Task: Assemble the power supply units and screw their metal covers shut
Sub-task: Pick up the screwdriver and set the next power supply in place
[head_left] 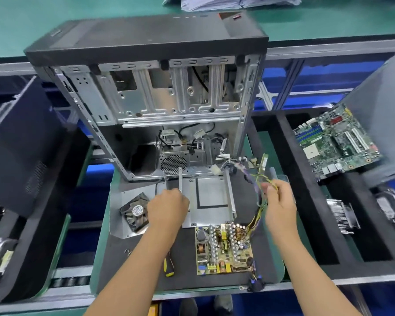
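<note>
**Wires in your right hand, left hand on the metal housing**

Your right hand [279,201] is raised over the tray, fingers curled around the yellow and purple wire bundle [259,197] that runs down to the power supply circuit board [224,247]. The board lies flat on the dark mat [267,254], just in front of the open metal housing [211,201]. Your left hand [168,207] rests curled on the housing's left edge, beside the fan [135,212]; whether it grips anything cannot be told. A yellow-handled screwdriver [168,267] lies by your left forearm.

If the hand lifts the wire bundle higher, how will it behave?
Probably floppy: the wire bundle sags in a curve below the right hand. It seems joined to the circuit board, so lifting may drag that light-looking board. Its tall parts look fragile.
</note>
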{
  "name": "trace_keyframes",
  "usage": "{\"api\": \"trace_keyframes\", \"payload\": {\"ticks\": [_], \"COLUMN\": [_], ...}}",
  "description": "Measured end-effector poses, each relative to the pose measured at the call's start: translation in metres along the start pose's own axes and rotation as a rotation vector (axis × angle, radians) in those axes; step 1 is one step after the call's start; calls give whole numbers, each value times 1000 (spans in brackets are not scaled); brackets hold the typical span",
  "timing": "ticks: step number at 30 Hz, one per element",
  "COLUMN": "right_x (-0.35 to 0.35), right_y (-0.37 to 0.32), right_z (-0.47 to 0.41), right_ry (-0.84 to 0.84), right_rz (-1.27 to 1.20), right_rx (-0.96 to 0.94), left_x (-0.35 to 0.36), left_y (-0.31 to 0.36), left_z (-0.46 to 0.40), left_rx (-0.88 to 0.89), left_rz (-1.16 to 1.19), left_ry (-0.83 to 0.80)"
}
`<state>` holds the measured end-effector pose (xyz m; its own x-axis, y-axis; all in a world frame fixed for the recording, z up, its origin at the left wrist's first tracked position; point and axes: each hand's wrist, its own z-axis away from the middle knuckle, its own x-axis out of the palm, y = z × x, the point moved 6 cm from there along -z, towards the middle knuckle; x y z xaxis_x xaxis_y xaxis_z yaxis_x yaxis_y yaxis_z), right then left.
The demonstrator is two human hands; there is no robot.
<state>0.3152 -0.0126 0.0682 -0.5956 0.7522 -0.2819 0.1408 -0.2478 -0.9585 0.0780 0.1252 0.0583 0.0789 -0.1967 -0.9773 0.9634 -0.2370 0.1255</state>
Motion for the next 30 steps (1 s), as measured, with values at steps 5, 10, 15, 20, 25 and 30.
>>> {"api": "trace_keyframes", "payload": {"ticks": [5, 10, 15, 20, 25, 30], "right_x": [41, 46, -31, -25, -22, 39], "right_y": [-12, -27, 20, 52, 18, 36], "right_z": [8, 20, 38, -8, 11, 93], "right_ry": [-540, -478, 395, -22, -30, -553], "right_rz": [80, 50, -424, -212, 595, 1009], "right_rx": [55, -69, 57, 341, 11, -52], "left_x": [2, 3, 6, 8, 9, 7], "left_y": [4, 4, -1, -2, -3, -5], "left_z": [0, 1, -1, 1, 1, -1], "left_rx": [25, 37, 38, 48, 40, 51], "left_rz": [104, 107, 108, 138, 168, 166], "left_ry": [42, 69, 76, 80, 70, 64]}}
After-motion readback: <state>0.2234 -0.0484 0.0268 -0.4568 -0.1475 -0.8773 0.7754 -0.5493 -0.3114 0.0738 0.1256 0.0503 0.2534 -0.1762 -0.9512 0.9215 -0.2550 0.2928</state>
